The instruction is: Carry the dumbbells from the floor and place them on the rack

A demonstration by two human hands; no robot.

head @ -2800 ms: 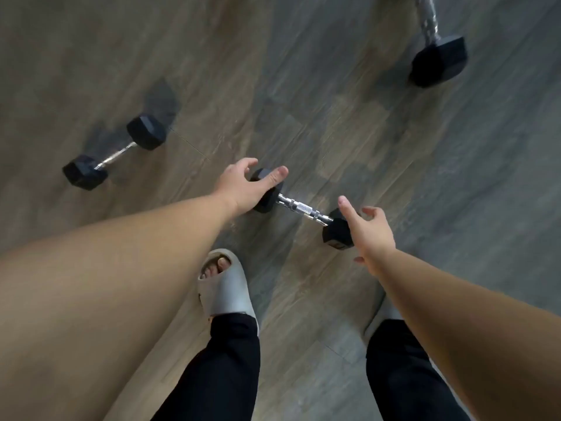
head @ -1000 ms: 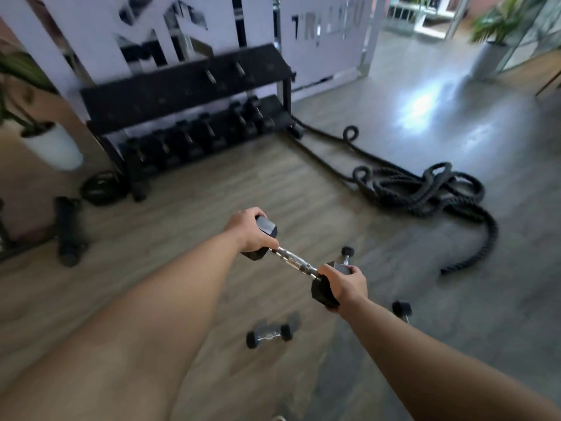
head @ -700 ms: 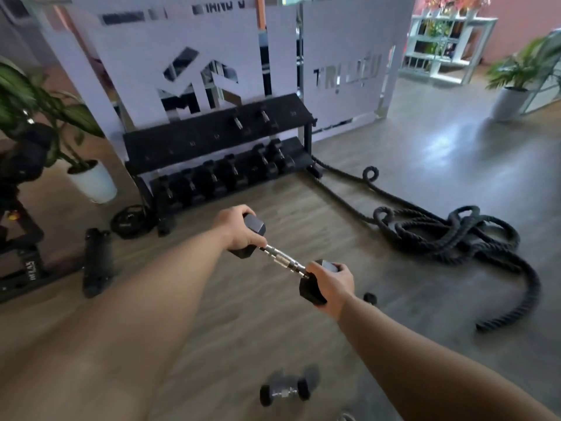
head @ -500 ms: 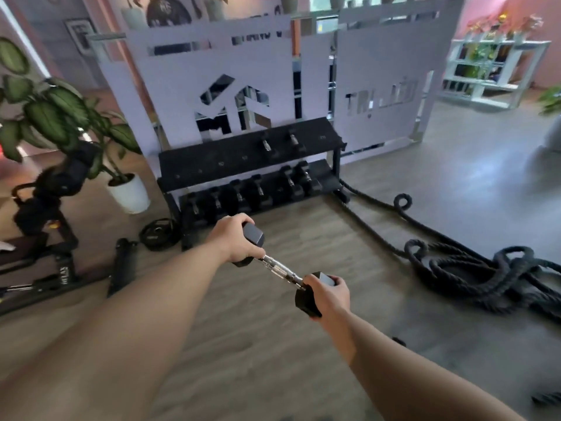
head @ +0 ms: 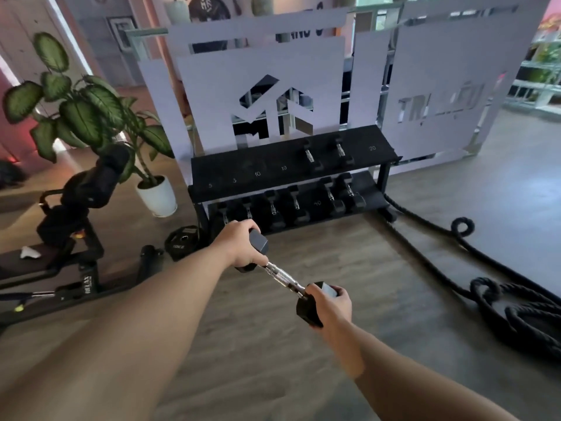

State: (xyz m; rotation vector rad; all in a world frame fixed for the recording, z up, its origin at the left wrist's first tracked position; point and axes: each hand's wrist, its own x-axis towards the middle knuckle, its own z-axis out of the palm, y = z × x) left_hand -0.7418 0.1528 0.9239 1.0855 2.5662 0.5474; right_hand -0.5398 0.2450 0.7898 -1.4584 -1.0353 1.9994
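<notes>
The rack (head: 291,168) stands before the panel (head: 258,95), with a potted plant (head: 91,117) to its left, a weight plate (head: 183,242) at its left foot, a rope (head: 473,268) trailing from its right, and the held dumbbell (head: 280,275) in front of it.

A wood-plank floor (head: 303,344) is seen, backed by a white cut-out partition (head: 440,71). A potted plant (head: 91,117) and a coiled rope (head: 516,305) are placed at the sides.
</notes>
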